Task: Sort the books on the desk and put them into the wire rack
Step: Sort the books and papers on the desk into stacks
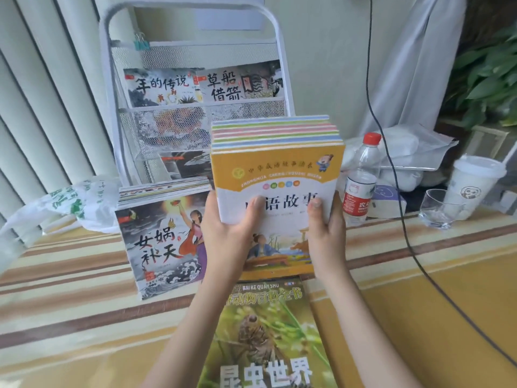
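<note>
We hold a stack of thin paperbacks (277,175) upright between both hands, lifted off the surface in front of the wire rack (193,79). The left hand (232,233) and the right hand (326,231) clamp the stack from either side, thumbs pressed flat on the yellow-and-white front cover; gripping both edges likely keeps the many slim volumes squared so they go in as one block. The spines on top show pastel bands of blue, pink and green, which suggests a matched set.

Behind it, the rack already carries two picture books (204,85) standing in its upper mesh pocket, covers facing out. A lower pocket seems to hold another book, though the mesh blurs it.

To the left, a second pile of storybooks (165,239) lies on the striped surface (70,303), unsorted we judge. Nearer us lies a large insect encyclopedia (268,337), flat and partly under our wrists.

Off to the right stand a water bottle (362,177), a glass (439,208) and a lidded cup (472,186), well clear of our path to the rack.
</note>
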Available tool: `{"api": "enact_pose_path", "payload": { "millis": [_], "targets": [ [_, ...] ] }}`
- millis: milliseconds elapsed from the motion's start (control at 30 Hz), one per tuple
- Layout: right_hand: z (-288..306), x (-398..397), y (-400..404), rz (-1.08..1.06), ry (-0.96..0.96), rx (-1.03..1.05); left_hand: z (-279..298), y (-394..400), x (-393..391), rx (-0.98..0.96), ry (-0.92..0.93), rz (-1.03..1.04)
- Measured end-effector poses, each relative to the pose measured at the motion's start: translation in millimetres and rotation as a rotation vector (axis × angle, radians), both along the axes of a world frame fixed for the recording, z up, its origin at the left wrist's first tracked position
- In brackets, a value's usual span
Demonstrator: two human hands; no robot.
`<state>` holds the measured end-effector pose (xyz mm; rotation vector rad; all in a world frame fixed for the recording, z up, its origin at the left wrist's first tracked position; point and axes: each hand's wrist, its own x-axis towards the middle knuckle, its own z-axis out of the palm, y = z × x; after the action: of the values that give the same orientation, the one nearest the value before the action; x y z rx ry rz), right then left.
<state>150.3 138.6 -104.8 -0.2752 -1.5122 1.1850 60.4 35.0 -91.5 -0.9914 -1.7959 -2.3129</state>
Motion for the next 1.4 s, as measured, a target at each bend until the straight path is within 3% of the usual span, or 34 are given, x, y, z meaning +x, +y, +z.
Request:
{"api": "enact_pose_path", "payload": {
  "millis": [300,567,767,933,1167,1400],
  "targets": [
    [-46,48,-57,0.133,-0.130,-0.114,-37,-66,58,-0.067,-0.065,0.005],
    [10,57,-59,0.178,-0.109,-0.179,20,-71,61,-0.031,0.160,0.020],
    [-30,51,-60,0.166,-0.171,-0.208,-34,-68,57,-0.091,-0.027,0.000],
    [-12,55,-50,0.033,-0.219,-0.229,-21,-47,57,-0.121,-0.092,0.046],
    [24,113,19,-0.190,-0.718,-0.358,-25,39,90,-0.435,-0.439,-0.186],
    [-7,154,53,-0.248,-1.023,-0.408,-70,80,135,-0.573,-0.640,-0.246]
  ]
}}
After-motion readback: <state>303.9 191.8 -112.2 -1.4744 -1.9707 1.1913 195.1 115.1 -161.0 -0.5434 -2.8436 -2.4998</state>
